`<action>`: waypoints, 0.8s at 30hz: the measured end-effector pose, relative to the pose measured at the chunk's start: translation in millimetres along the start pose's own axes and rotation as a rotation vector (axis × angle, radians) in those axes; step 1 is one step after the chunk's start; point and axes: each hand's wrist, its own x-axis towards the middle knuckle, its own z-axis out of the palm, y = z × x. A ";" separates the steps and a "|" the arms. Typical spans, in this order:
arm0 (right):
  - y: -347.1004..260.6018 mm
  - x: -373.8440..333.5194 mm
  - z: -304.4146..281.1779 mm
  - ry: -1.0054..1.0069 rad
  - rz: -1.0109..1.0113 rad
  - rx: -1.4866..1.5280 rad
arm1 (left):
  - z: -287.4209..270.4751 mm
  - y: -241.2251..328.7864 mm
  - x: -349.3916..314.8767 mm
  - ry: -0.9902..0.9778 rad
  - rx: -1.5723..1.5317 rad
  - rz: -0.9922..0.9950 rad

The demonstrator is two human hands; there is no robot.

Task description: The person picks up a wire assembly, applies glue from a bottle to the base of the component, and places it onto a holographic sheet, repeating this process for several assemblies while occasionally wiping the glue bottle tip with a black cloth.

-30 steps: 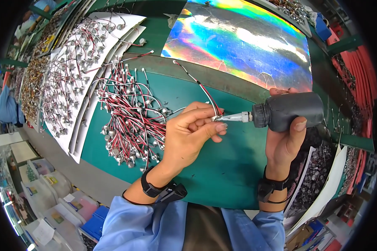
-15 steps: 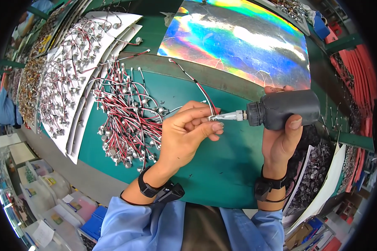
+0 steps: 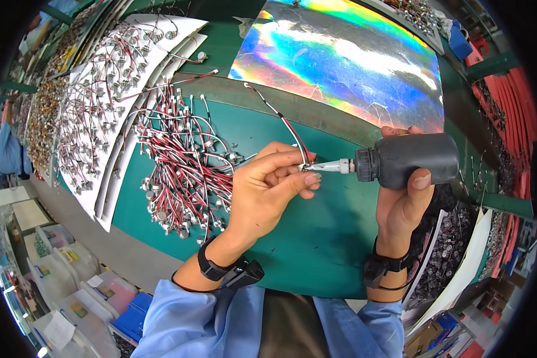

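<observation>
Between its thumb and fingertips my left hand (image 3: 265,191) pinches a small part with red, white and black wires (image 3: 287,124); the part itself is mostly hidden by the fingers. The wires rise up and left to a small white plug. My right hand (image 3: 400,206) is wrapped round a black squeeze bottle (image 3: 416,159), held on its side. The bottle's tapered nozzle (image 3: 331,166) points left, its tip right at the pinched part; whether they touch I cannot tell. Left of my left hand lies a heap of similar wired parts (image 3: 182,161) with round metal ends.
A green mat (image 3: 316,256) covers the bench under my hands. White sheets (image 3: 110,206) carrying rows of wired parts lie at the left. A shiny rainbow-coloured sheet (image 3: 340,53) lies at the back. Dark small parts (image 3: 450,250) sit at the right, plastic bins (image 3: 80,262) at the lower left.
My hands hold nearly the same pose; the bottle has shifted very slightly right and down in the picture. The whole view has moved a little. Nothing was let go.
</observation>
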 end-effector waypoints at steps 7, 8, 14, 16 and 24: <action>-5.8 1.1 3.6 -0.050 0.000 -0.045 | -1.9 -1.7 0.4 -0.005 0.031 0.021; -6.1 1.4 2.9 -0.047 -0.007 -0.053 | -2.0 -1.3 0.6 -0.008 0.039 0.020; -6.9 1.1 -0.2 -0.025 -0.001 -0.063 | -2.1 -1.1 0.7 -0.008 0.048 0.024; -6.9 1.2 0.2 -0.023 -0.007 -0.069 | -1.6 -1.1 0.8 -0.006 0.042 0.024; -7.9 0.5 2.0 0.010 -0.032 -0.111 | -2.0 -0.7 0.9 -0.005 0.056 0.025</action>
